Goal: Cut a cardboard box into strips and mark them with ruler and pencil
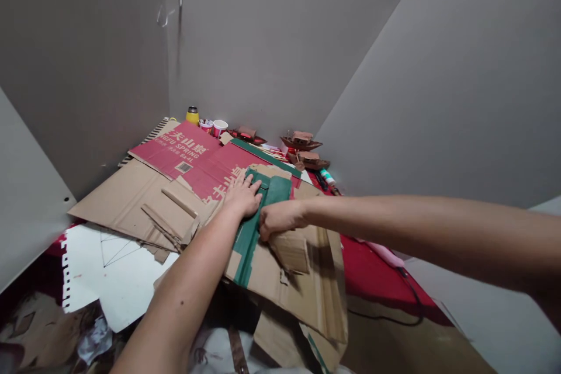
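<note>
My left hand [243, 194] lies flat with fingers stretched out on a flattened cardboard box [302, 280] that has a green printed strip [249, 234]. My right hand [277, 220] sits just to the right of it, fingers curled down onto the cardboard beside the green strip; what it grips, if anything, is hidden. Both hands press on the same brown sheet, which overlaps a red printed carton [193, 155] farther back.
Grey partition walls [272, 52] close in the space. At the back stand a yellow bottle [191, 115], two paper cups [213, 126] and wooden model boats [304, 149]. A white sheet [114, 274] lies at the left, a red cloth [372, 274] at the right.
</note>
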{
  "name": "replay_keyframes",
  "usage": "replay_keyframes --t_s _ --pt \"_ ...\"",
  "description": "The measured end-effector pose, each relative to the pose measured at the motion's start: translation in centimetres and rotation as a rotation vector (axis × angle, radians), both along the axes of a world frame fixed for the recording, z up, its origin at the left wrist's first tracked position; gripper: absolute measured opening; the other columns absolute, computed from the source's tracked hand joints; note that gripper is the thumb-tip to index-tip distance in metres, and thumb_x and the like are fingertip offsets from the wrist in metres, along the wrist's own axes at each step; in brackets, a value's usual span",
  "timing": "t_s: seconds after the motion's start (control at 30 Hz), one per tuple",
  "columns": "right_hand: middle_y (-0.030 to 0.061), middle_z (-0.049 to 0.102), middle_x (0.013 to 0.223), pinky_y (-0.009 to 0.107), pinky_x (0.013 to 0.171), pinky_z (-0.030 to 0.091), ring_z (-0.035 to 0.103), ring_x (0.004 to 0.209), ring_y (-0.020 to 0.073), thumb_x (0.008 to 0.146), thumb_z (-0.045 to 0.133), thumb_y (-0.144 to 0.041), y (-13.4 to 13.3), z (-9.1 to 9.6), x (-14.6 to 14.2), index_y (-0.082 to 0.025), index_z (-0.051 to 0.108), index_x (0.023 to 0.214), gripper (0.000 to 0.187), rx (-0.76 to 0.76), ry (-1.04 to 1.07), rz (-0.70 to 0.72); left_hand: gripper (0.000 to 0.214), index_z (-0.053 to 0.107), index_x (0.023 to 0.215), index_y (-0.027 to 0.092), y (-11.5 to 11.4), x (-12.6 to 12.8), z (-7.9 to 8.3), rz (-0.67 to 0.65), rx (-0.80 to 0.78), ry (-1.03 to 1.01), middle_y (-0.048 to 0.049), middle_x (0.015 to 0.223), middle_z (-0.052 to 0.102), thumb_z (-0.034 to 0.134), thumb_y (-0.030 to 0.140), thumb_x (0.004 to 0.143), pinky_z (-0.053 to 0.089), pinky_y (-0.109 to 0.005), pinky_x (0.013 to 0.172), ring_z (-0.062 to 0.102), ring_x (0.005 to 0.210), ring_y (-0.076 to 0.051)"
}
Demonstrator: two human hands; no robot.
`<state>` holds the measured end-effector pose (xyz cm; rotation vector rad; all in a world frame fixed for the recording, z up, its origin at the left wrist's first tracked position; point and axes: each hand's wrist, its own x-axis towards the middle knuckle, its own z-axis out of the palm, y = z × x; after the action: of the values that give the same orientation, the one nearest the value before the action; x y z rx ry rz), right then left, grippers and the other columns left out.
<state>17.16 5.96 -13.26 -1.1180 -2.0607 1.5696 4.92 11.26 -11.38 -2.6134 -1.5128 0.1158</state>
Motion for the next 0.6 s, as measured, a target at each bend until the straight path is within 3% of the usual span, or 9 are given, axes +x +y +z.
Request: replay_keyframes --t_s 0.23,0.47,0.6 --pt "-0.0058 0.047 0.048 0.022 0.049 0.031 0.037 0.047 0.007 0.059 0.062 -0.032 -3.5 -1.1 2.3 -0.016 0.051 0.048 0.022 -0.089 0.271 -0.091 0.054 0.039 0.146 0.027 -0.1 0.0 0.0 -0.029 -0.001 -0.04 -0.0043 0.158 0.028 0.029 0.043 0.096 0.011 -0.053 0.117 0.016 0.147 -0.023" --pt "-0.005 0.049 0.048 0.02 0.044 0.026 0.037 0.044 0.0057 0.057 0.073 -0.038 -3.8 -2.7 3.3 -0.016 0.05 0.05 0.032 -0.262 0.535 -0.094 0.054 0.038 0.147 0.029 -0.3 0.1 0.3 -0.007 0.019 -0.01 -0.0027 0.158 0.03 0.027 0.046 0.097 0.013 -0.049 0.118 0.019 0.147 -0.023" --pt "-0.0055 0.046 0.049 0.019 0.045 0.026 0.036 0.044 0.0054 0.057 0.076 -0.05 -4.0 -4.4 4.6 -0.015 0.05 0.055 0.044 -0.268 0.631 -0.132 0.054 0.036 0.148 0.031 0.1 -0.1 0.1 0.016 0.025 0.007 -0.0012 0.158 0.028 0.024 0.049 0.098 0.013 -0.047 0.119 0.018 0.147 -0.022"
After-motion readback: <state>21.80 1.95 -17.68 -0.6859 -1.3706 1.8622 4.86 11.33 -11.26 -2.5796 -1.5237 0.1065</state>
